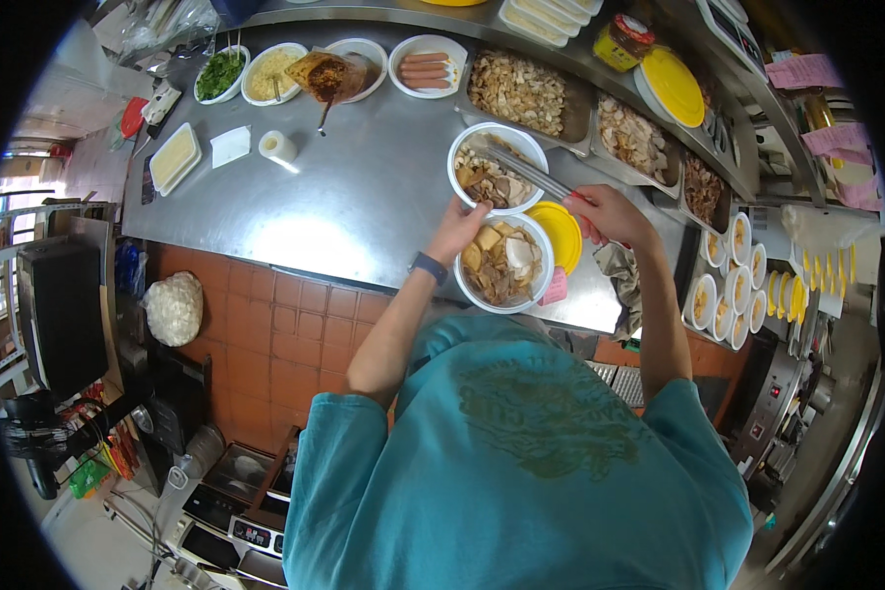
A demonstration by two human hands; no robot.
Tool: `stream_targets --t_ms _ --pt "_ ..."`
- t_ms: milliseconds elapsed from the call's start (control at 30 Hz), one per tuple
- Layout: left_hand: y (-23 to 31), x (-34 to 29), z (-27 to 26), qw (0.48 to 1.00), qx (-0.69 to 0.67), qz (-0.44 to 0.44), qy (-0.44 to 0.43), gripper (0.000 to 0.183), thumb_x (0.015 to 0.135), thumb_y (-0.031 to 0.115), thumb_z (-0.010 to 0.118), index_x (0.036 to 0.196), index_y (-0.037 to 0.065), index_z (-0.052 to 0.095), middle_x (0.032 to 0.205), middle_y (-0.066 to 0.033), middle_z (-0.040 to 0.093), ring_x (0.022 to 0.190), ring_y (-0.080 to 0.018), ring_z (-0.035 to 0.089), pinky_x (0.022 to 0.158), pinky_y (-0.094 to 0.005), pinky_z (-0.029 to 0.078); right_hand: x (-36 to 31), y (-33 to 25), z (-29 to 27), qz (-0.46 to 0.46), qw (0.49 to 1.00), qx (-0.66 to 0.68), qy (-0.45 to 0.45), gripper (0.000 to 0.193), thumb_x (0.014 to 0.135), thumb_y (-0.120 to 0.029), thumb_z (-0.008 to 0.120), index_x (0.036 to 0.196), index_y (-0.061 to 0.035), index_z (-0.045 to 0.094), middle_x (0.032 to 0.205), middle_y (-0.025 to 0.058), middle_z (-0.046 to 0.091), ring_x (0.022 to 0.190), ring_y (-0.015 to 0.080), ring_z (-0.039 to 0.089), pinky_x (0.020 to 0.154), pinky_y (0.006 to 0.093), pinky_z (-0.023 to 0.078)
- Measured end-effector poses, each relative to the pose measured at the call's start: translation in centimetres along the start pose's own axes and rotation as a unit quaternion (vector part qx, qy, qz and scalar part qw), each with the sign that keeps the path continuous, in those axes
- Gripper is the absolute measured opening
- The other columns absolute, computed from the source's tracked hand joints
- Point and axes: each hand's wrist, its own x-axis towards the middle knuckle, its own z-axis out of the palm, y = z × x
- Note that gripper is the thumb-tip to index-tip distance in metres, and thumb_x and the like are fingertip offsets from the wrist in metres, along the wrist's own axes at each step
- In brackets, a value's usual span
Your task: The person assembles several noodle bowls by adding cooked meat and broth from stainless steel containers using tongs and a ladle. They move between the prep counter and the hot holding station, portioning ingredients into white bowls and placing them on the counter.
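My right hand [605,214] is closed round the handles of metal tongs [533,171]. Their tips dip into the farther white bowl [450,163], which has sliced meat and pale pieces in it. That bowl's near left rim is gripped by my left hand [456,230], its thumb over the edge. Closer to my body stands a second white bowl [548,275] with chunks of food, brown slices and a smooth white piece. A round yellow lid [563,240] lies beside it, partly under my right wrist. The tongs' tips are hard to make out among the food.
Metal trays of chopped food [521,90] line the counter's back right, below a shelf. Bowls of greens [220,75], sausages [426,69] and sauce stand along the back. A crumpled cloth [619,280] lies at the right edge. Several small filled cups [737,236] stand farther right.
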Motion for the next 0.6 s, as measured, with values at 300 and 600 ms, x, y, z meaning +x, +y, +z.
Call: stream_targets --t_ms 300,600 --pt "-1.0 0.8 -0.5 1.0 -0.002 0.001 0.002 0.066 0.096 0.031 0.066 0.145 -0.004 0.038 0.13 -0.0231 0.06 0.116 -0.0266 0.061 0.098 -0.0355 0.051 -1.6 0.7 -1.2 0.001 0.999 0.033 0.006 0.035 0.101 -0.034 0.057 0.099 -0.0004 0.066 0.061 0.0038 0.058 0.045 0.0098 0.052 0.045 0.0259 0.044" --pt "-0.8 1.0 -0.5 1.0 0.001 -0.005 -0.006 0.067 0.096 0.03 0.065 0.146 -0.004 0.037 0.129 -0.023 0.06 0.115 -0.0263 0.062 0.096 -0.0349 0.052 -1.3 1.8 -3.8 -0.015 0.996 0.091 -0.012 0.034 0.101 -0.034 0.057 0.092 -0.002 0.063 0.062 0.0056 0.061 0.043 0.0096 0.051 0.042 0.0258 0.042"
